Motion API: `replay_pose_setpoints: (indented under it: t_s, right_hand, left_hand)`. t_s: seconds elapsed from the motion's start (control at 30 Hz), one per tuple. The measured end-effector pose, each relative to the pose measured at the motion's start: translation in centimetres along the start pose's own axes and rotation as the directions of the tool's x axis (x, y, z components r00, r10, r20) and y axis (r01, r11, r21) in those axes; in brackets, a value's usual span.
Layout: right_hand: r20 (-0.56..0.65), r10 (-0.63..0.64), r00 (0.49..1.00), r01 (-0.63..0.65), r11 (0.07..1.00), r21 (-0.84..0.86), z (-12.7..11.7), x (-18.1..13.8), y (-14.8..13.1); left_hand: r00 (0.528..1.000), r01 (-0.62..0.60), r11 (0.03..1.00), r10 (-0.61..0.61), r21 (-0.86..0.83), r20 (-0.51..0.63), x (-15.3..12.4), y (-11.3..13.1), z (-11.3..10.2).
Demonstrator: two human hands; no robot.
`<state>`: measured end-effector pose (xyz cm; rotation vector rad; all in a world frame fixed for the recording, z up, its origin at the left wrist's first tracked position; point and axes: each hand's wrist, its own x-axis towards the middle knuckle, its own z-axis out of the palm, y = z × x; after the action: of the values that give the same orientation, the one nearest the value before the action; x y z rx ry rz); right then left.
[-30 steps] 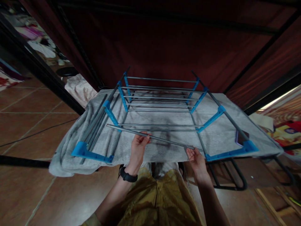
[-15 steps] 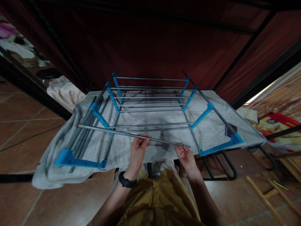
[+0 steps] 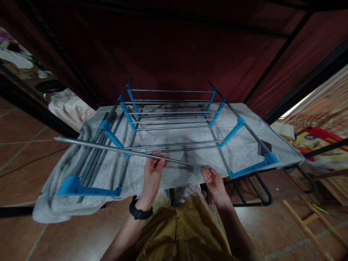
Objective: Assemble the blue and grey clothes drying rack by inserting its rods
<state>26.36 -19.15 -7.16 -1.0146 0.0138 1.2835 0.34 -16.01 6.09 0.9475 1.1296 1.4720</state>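
Observation:
A long grey metal tube [image 3: 108,146] slants across in front of me, its left end reaching out over the near left part of the rack. My left hand [image 3: 153,170] pinches it near the middle, thumb on top. At its right end, the fingertips of my right hand [image 3: 214,181] are closed on the tube. Beyond lies a rack frame with blue plastic brackets [image 3: 233,132] and several thin metal rods [image 3: 174,128] between its sides. Two blue end pieces [image 3: 81,187] sit at the near corners.
Several loose grey tubes [image 3: 94,163] lie on the left of the grey cloth [image 3: 176,170]. A phone [image 3: 264,148] rests by the right end piece. A dark red fabric wall [image 3: 174,47] stands behind. At the right are a yellow-and-red package [image 3: 317,145] and a wooden frame [image 3: 307,224].
The tube has shifted to the left, and its left end now reaches farther out. My left hand has moved slightly left with it; my right hand now grips nearer its right end.

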Motion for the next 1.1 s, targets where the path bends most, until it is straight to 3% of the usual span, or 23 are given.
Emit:
replay_pose_setpoints:
  t_s: [0.3,0.7,1.1]
  right_hand:
    - [0.053,0.011,0.999,-0.011,1.000,-0.006,0.6,-1.3,1.0]
    - [0.079,0.148,0.986,-0.150,0.988,0.023,1.5,-3.0,3.8]
    - [0.179,0.275,0.945,-0.264,0.961,-0.081,2.6,-4.4,4.8]
  left_hand:
    - [0.998,-0.064,0.997,0.064,0.040,-0.014,0.3,1.1,-0.2]
    - [0.998,0.024,0.998,-0.026,0.055,0.052,-0.1,-1.8,0.8]
    - [0.996,0.016,0.994,-0.026,0.113,0.089,-0.8,-3.2,1.1]
